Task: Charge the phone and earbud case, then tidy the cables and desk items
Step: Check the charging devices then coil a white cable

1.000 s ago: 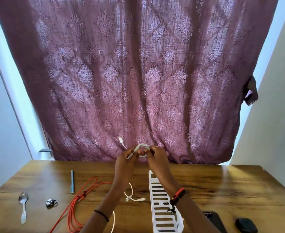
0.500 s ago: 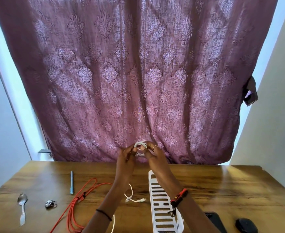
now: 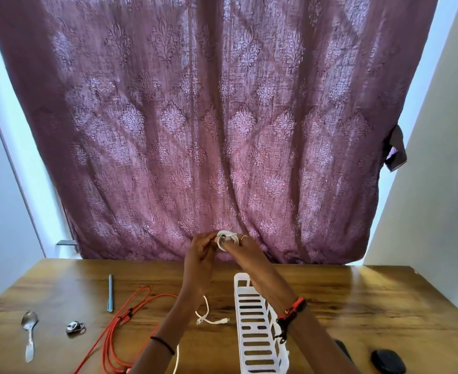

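Both hands are raised above the far side of the wooden desk point(image 3: 357, 306), in front of the curtain. My left hand point(image 3: 199, 252) and my right hand point(image 3: 242, 247) together grip a small coil of white cable point(image 3: 226, 238). A second white cable point(image 3: 207, 315) lies loose on the desk under my left forearm. An orange cable point(image 3: 120, 327) is heaped at the front left. A white slotted tray point(image 3: 252, 338) stands under my right forearm. A black earbud case point(image 3: 387, 361) sits at the front right, with a dark phone point(image 3: 342, 349) partly hidden beside it.
A blue pen point(image 3: 110, 292), a spoon point(image 3: 29, 333) and a small metal clip point(image 3: 74, 327) lie on the left of the desk. A purple patterned curtain point(image 3: 209, 125) hangs right behind the desk. Walls close in on both sides.
The loose end of the white cable that stuck out to the upper left is now wound into the coil. Both hands have stayed together, rising slightly.
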